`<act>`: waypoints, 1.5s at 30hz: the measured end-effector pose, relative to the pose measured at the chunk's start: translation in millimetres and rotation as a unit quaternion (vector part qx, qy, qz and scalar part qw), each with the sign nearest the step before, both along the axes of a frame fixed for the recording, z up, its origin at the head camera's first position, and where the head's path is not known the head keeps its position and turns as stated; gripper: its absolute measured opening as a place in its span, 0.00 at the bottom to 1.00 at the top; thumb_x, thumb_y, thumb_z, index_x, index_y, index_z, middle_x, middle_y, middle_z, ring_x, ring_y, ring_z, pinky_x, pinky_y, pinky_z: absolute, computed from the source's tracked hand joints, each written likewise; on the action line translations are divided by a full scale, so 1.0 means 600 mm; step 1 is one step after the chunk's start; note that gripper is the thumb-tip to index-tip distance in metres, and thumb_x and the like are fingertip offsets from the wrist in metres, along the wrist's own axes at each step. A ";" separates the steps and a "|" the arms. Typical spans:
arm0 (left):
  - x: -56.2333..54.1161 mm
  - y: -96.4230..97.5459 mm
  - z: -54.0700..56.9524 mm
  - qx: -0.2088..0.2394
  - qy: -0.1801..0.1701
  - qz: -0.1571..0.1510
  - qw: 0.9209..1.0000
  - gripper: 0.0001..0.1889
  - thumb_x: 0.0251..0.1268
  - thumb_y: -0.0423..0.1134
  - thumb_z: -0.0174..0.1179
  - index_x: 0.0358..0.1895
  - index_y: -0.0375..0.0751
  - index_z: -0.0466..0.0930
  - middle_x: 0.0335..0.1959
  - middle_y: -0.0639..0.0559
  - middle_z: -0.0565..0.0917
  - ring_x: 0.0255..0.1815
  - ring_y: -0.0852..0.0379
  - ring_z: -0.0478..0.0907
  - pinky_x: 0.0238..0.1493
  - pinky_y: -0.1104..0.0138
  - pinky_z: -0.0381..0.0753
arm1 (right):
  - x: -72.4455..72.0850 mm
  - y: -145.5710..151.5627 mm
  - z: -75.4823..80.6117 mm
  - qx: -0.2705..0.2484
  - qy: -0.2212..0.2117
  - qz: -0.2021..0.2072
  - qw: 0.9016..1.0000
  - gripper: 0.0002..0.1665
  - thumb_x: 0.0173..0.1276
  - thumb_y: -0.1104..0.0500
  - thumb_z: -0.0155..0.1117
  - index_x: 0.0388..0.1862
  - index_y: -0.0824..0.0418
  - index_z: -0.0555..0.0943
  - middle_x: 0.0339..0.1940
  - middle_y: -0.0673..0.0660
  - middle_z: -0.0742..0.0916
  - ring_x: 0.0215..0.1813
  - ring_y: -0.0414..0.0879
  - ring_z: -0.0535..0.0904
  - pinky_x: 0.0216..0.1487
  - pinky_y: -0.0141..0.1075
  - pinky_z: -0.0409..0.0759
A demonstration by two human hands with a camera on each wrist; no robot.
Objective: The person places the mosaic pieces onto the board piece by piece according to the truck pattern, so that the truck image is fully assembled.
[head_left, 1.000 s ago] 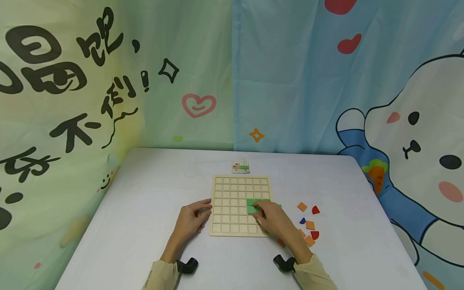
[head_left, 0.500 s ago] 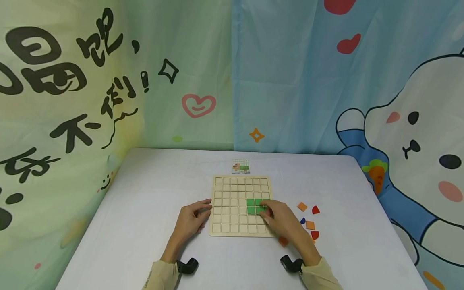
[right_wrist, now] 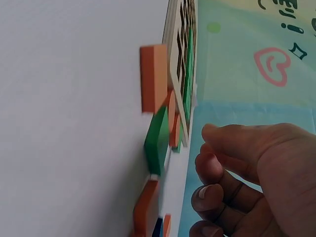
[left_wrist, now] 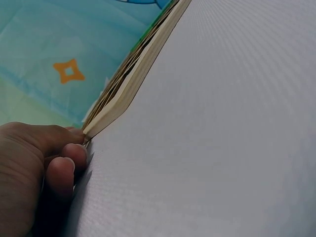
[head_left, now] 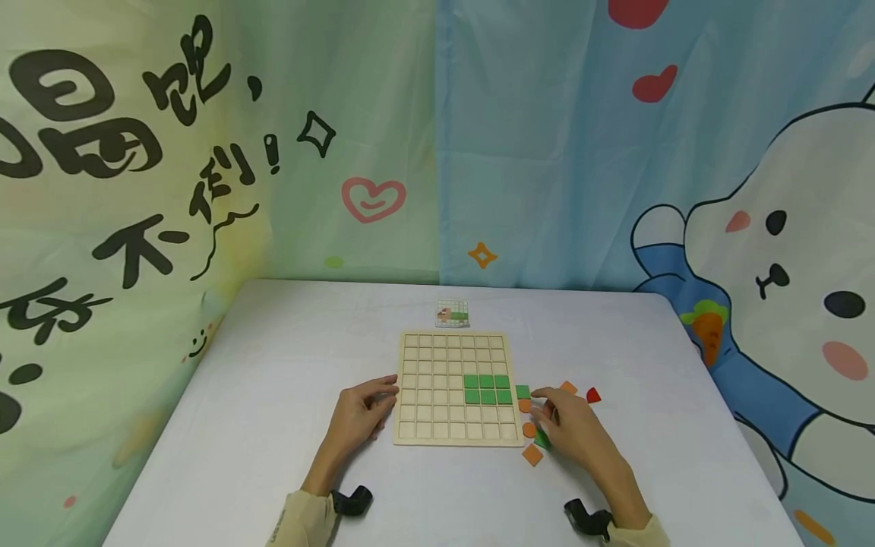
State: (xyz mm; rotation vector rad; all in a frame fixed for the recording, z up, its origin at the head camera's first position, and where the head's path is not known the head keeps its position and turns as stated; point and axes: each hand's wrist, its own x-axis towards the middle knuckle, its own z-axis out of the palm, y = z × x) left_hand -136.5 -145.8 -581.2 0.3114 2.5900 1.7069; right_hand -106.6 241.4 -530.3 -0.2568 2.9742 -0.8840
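My left hand (head_left: pixel 370 410) touches the left edge of a wooden grid board (head_left: pixel 427 433); in the left wrist view its fingertips (left_wrist: pixel 75 132) rest against the board's rim. Several green square tiles (head_left: pixel 487 389) fill two rows of cells at the board's right. My right hand (head_left: pixel 574 425) hovers over loose pieces beside the board, fingers loosely bent, with nothing visible between them in the right wrist view. Near its fingertips lie a green square (head_left: pixel 522 392) and two orange round pieces (head_left: pixel 529 430). A further green tile (right_wrist: pixel 158 140) lies close by, partly covered in the head view.
A small picture card (head_left: pixel 453 313) lies behind the board. An orange square (head_left: pixel 532 455) sits near the board's front right corner. A red piece (head_left: pixel 593 395) and another orange piece (head_left: pixel 568 387) lie beyond the right hand, which hides other pieces. White cloth (head_left: pixel 287 342) covers the table.
My right hand has left the green tiles on the board and moved right, over the loose pieces, uncovering two rows of green squares. The left hand has stayed at the board's edge.
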 end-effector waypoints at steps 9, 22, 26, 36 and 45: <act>0.000 0.000 0.003 0.003 0.001 -0.003 1.000 0.11 0.75 0.34 0.66 0.55 0.41 0.90 0.65 0.47 0.88 0.11 0.62 0.73 0.14 0.68 0.75 | 0.031 0.022 0.000 0.037 -0.025 -0.006 0.999 0.17 0.71 0.59 0.73 0.55 0.62 0.87 0.25 0.46 0.76 0.30 0.38 0.68 0.34 0.30 0.68; 0.003 0.001 0.007 0.006 -0.006 0.002 1.000 0.11 0.75 0.33 0.65 0.55 0.39 0.90 0.65 0.47 0.87 0.10 0.62 0.72 0.13 0.68 0.74 | 0.065 0.030 -0.008 0.020 -0.042 0.001 0.999 0.17 0.67 0.58 0.78 0.52 0.61 0.87 0.24 0.44 0.76 0.29 0.33 0.67 0.33 0.29 0.68; 0.003 0.001 0.006 0.004 -0.008 0.004 1.000 0.11 0.75 0.33 0.65 0.55 0.40 0.90 0.65 0.48 0.88 0.11 0.61 0.73 0.13 0.68 0.75 | 0.066 0.030 -0.011 0.021 -0.051 -0.004 0.998 0.16 0.66 0.58 0.79 0.51 0.61 0.88 0.24 0.45 0.75 0.28 0.34 0.67 0.32 0.30 0.66; 0.001 0.003 -0.001 0.005 0.000 -0.001 1.000 0.10 0.76 0.33 0.65 0.54 0.40 0.90 0.65 0.47 0.87 0.11 0.61 0.73 0.14 0.67 0.75 | 0.069 0.027 -0.013 0.045 -0.070 -0.030 0.996 0.18 0.65 0.56 0.79 0.52 0.61 0.88 0.24 0.46 0.75 0.30 0.39 0.68 0.32 0.31 0.65; 0.000 0.000 -0.001 0.001 0.003 0.003 1.000 0.10 0.76 0.33 0.65 0.55 0.41 0.90 0.65 0.48 0.87 0.11 0.61 0.73 0.13 0.67 0.75 | 0.065 0.026 -0.015 0.044 -0.081 -0.034 0.995 0.18 0.65 0.57 0.79 0.51 0.61 0.88 0.24 0.47 0.75 0.31 0.39 0.69 0.33 0.31 0.66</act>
